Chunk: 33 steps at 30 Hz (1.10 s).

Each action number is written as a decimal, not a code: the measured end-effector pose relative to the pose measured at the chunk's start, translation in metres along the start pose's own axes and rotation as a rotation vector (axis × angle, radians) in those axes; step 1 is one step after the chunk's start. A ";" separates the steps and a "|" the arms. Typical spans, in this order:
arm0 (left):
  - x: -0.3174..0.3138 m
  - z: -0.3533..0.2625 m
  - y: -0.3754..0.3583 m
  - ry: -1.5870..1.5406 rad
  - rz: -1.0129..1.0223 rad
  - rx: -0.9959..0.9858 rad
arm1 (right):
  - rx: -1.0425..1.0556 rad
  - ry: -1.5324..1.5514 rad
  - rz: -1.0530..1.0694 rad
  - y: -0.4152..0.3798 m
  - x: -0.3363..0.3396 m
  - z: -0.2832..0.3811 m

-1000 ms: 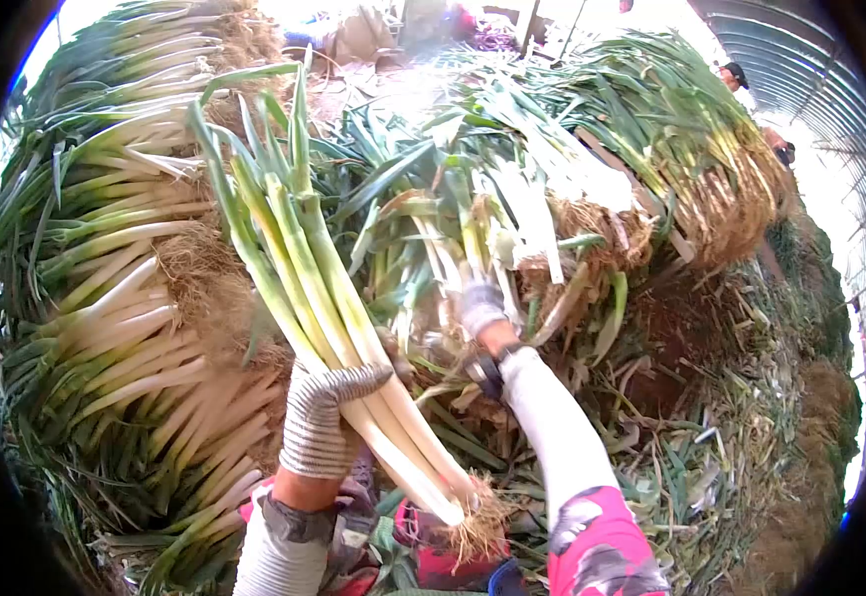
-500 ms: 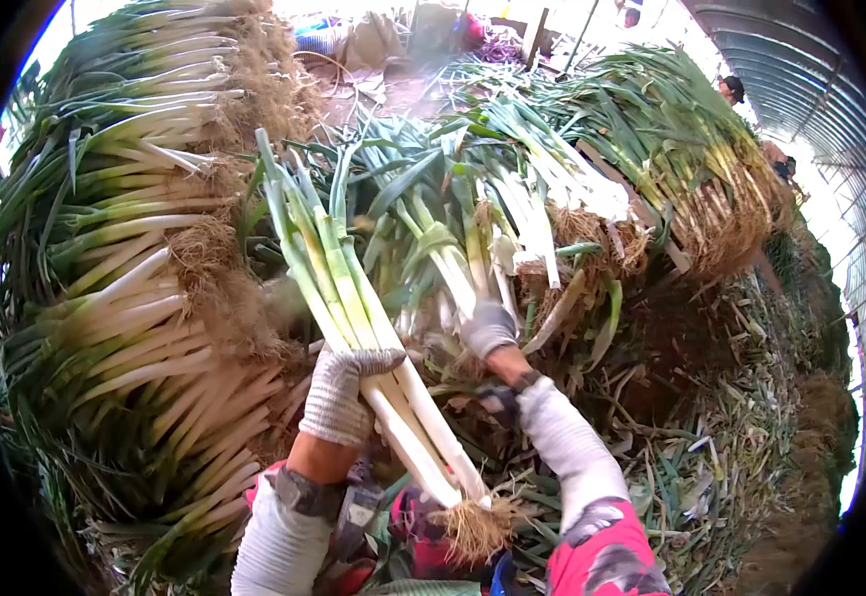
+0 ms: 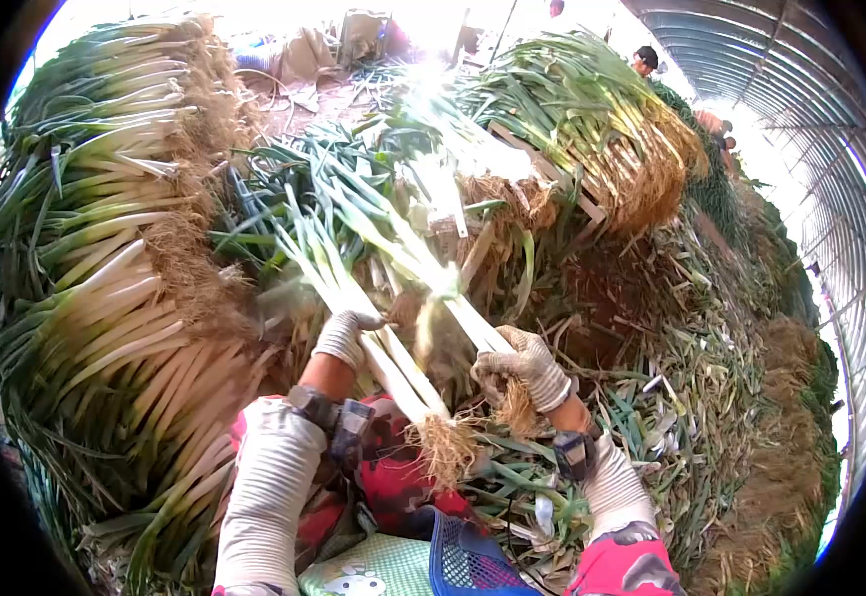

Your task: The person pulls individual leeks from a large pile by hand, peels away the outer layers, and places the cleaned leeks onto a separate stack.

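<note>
My left hand (image 3: 341,340), in a striped knit glove, is closed around a small bunch of leeks (image 3: 401,375). Their roots hang low in front of my knees, and the green tops point up and away to the left. My right hand (image 3: 530,370), gloved too, grips another leek bundle (image 3: 471,320) by the white stems just above the roots. A leaf is knotted round that bundle partway up. Its green tops reach back over the loose leeks (image 3: 323,159) in front of me.
A tall stack of leeks (image 3: 105,268) fills the left side, roots facing inward. More leeks (image 3: 602,129) lie piled at the back right. Leaf scraps (image 3: 711,447) cover the ground at right. A patterned cloth (image 3: 383,566) lies over my lap. A person (image 3: 643,62) is far back.
My right hand has closed on the leek bundle's root end and drawn it toward me, out of the loose pile. My left hand still holds its bunch, and the view has shifted.
</note>
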<state>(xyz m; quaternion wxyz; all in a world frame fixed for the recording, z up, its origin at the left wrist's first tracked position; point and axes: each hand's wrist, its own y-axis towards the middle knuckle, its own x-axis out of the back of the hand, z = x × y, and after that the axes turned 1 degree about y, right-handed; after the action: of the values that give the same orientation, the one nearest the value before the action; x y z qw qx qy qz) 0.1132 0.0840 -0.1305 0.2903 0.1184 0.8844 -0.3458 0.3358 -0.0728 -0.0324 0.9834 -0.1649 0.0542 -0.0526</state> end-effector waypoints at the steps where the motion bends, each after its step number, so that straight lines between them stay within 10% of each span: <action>1: -0.004 0.008 0.000 -0.011 -0.055 -0.006 | -0.004 0.077 0.047 -0.006 -0.004 0.004; 4: 0.001 0.025 0.015 0.010 0.024 0.114 | -0.181 0.888 0.300 0.003 0.010 -0.029; 7: -0.014 0.019 0.012 0.006 -0.062 0.097 | 0.188 -0.312 0.072 0.001 -0.015 -0.046; 13: -0.026 0.020 -0.002 -0.162 0.135 -0.034 | 0.375 -1.071 0.063 -0.025 -0.066 -0.023; 20: -0.034 -0.002 0.000 -0.093 0.072 0.019 | 0.276 -0.630 -0.021 -0.087 -0.051 -0.028; 25: -0.036 0.010 0.007 -0.006 -0.066 -0.224 | 0.487 -1.270 -0.172 -0.152 0.025 -0.113; 33: -0.029 -0.055 -0.104 -0.163 0.313 -0.422 | -1.016 -1.435 -0.521 -0.318 0.181 -0.278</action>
<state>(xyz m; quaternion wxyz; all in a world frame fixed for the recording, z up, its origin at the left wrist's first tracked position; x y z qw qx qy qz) 0.0699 0.0451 -0.0242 0.4286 0.1622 0.8816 -0.1131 0.4528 -0.4824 -0.2052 0.5472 -0.5778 -0.5920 -0.1275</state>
